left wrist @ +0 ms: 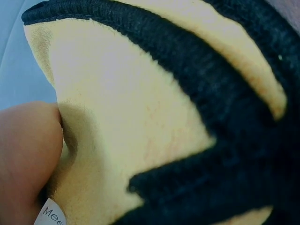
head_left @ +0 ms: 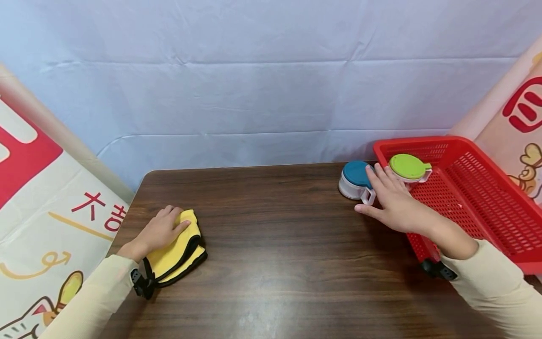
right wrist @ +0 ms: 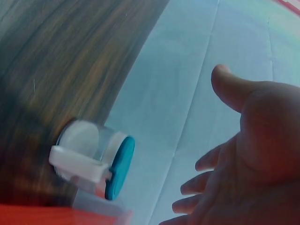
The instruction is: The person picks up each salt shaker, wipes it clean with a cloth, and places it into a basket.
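Note:
A folded yellow cloth [head_left: 173, 254] with black edging lies at the table's left side. My left hand [head_left: 158, 230] rests on its upper left part, and the thumb touches the cloth [left wrist: 117, 103] in the left wrist view. At the right, a seasoning jar [head_left: 350, 187] with a blue lid and white handle stands upright on the table beside the basket. My right hand [head_left: 391, 200] hovers near it, fingers straight and spread. The right wrist view shows this jar [right wrist: 82, 159] apart from the palm. Another jar [head_left: 408, 167], green-lidded, stands inside the basket, partly behind the fingers.
A red plastic basket [head_left: 487, 226] occupies the right end of the brown wooden table [head_left: 271, 235]. A pale cloth backdrop [head_left: 254, 94] hangs behind the table's far edge. Printed sheets [head_left: 51, 188] flank both sides.

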Available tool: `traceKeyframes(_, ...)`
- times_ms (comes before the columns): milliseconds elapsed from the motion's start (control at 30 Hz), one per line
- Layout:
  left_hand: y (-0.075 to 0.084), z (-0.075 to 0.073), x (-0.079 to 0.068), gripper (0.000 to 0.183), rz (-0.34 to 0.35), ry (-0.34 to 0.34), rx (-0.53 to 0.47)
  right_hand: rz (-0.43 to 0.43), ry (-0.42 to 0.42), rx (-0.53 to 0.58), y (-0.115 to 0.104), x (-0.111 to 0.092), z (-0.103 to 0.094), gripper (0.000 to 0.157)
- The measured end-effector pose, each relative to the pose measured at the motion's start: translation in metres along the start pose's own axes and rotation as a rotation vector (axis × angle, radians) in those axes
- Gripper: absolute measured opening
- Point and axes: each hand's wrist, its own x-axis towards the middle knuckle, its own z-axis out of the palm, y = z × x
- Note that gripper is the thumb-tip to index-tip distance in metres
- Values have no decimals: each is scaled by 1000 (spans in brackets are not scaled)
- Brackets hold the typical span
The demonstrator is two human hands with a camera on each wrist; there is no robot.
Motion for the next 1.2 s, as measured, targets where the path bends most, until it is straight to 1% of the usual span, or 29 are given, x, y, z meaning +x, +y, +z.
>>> traceKeyframes(167,1,0,0,50,0,0,1,17,14,38,-5,4,9,107)
traceKeyframes(433,-1,1,1,51,0,1,1,65,52,106,-7,8,26,110)
traceKeyframes(667,-1,2,1,50,0,3,3,114,106,160,-9,9,42,111)
traceKeyframes(800,-1,2,0,50,1,5,2,124,145,185,-10,10,51,112)
traceKeyframes(900,-1,2,0,50,-2,4,3,129,185,194,-11,9,55,111)
traceKeyframes(1067,-1,2,0,51,-8,6,0,160,227,223,-14,7,62,113)
traceKeyframes(1200,-1,2,0,52,-6,8,-6,185,260,275,-16,6,68,113)
